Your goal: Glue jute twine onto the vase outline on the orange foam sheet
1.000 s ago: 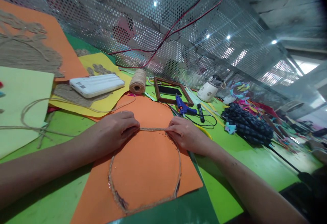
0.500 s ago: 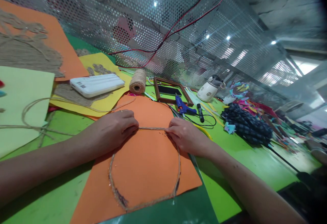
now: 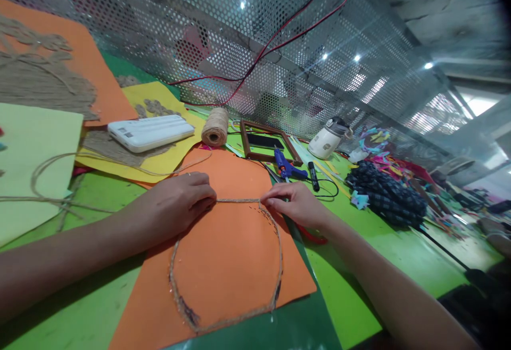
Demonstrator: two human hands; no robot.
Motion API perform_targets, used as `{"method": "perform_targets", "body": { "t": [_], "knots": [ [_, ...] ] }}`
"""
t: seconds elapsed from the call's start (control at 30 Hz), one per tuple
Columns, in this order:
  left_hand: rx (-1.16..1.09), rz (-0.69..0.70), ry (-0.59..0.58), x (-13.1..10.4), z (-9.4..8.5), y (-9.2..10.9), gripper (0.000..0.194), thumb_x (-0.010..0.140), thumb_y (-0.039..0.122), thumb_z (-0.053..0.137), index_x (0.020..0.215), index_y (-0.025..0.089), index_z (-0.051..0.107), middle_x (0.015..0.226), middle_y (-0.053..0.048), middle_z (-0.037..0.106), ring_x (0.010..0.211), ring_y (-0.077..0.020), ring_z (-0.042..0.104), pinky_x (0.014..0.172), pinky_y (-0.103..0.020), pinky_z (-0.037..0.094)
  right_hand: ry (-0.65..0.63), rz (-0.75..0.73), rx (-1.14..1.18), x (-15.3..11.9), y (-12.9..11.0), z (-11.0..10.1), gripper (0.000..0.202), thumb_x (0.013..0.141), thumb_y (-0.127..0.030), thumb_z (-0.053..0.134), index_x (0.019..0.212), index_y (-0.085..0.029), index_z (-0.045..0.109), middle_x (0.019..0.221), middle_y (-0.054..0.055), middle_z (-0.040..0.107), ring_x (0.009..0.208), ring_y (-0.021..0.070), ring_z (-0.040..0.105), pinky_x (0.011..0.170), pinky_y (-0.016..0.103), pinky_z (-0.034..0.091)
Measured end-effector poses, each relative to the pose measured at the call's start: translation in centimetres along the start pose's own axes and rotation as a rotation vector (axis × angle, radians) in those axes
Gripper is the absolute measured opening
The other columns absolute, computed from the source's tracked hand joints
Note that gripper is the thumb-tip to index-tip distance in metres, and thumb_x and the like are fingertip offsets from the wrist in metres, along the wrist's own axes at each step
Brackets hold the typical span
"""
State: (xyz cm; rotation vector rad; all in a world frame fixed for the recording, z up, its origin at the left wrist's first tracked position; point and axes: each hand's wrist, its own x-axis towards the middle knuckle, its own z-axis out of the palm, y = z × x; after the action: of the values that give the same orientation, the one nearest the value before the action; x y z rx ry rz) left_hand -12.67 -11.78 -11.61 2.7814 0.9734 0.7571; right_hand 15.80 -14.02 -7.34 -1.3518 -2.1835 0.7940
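An orange sheet of paper (image 3: pixel 227 265) lies in front of me with an outline of thin brown twine (image 3: pixel 239 200) on it, rounded at the sides and straight across the top. My left hand (image 3: pixel 187 198) rests on the paper with its fingers closed on the left end of the straight top strand. At that strand's right end, my right hand (image 3: pixel 293 203) pinches the twine between thumb and fingertips. A curved red loop (image 3: pixel 313 236), partly hidden, shows beneath my right hand. Dark marks spot the paper beside the outline's right side.
Beyond the paper are a twine spool (image 3: pixel 215 126), a brown frame (image 3: pixel 295 154), a blue glue gun (image 3: pixel 287 168) and a black marker (image 3: pixel 313 176). A white power bank (image 3: pixel 151 133) sits left, a white bottle (image 3: pixel 325 140) right. Perforated metal panels (image 3: pixel 159 31) stand behind.
My right hand has shifted slightly and opened out, its fingertips still at the strand's right end. The red loop now shows under it, and the yellow curve beside it is gone from sight.
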Motion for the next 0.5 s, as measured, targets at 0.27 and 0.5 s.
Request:
{"method": "perform_targets", "body": {
  "t": [0.27,0.5],
  "knots": [
    [0.021,-0.022,-0.052,0.22,-0.59,0.57,0.025,0.096,0.017,0.047,0.086,0.016,0.070,0.082,-0.004,0.059,0.076,-0.0152,0.054,0.069,-0.027,0.041,0.137,0.271,0.548,0.54,0.89,0.16,0.019,0.071,-0.028,0.072,0.083,-0.013,0.070,0.071,0.005,0.070,0.063,0.0133,0.063,0.066,0.030,0.051],
    [0.015,-0.021,-0.042,-0.02,-0.39,0.36,0.027,0.096,0.018,0.045,0.086,0.017,0.071,0.082,-0.005,0.060,0.076,-0.0159,0.055,0.068,-0.028,0.041,0.235,0.044,0.134,0.02,0.05,0.64,0.013,0.080,-0.022,0.066,0.091,-0.016,0.066,0.083,0.004,0.069,0.075,0.0161,0.064,0.072,0.032,0.051]
  ]
}}
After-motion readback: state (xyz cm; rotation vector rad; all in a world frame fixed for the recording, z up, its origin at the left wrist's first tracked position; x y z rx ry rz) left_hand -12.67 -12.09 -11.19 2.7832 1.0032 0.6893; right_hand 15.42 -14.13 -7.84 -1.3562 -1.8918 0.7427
